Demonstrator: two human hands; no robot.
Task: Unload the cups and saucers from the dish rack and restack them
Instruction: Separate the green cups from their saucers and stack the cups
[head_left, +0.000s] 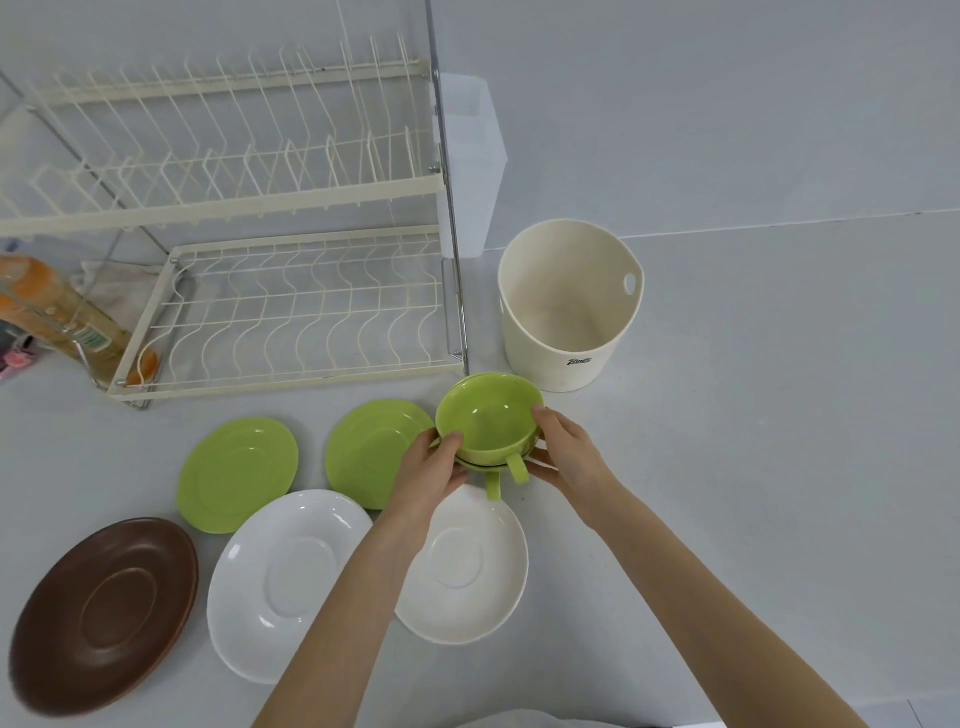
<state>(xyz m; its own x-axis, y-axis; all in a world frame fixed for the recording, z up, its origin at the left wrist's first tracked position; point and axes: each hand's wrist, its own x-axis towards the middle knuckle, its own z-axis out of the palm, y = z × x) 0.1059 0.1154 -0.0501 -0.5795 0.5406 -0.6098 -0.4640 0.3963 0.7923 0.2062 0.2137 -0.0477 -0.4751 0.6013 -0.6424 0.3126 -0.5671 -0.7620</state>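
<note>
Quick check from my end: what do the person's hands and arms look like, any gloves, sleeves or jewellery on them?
Both the left hand and the right hand are bare, with no gloves. No rings, watch or bracelet show on the fingers or wrists. The forearms are uncovered all the way to the bottom edge of the picture, so no sleeve is visible. Fingernails look short and unpainted.

The bare counter (753, 415) on the right is free, but the cream bucket (569, 306) and dish rack (291, 312) block the back.
</note>
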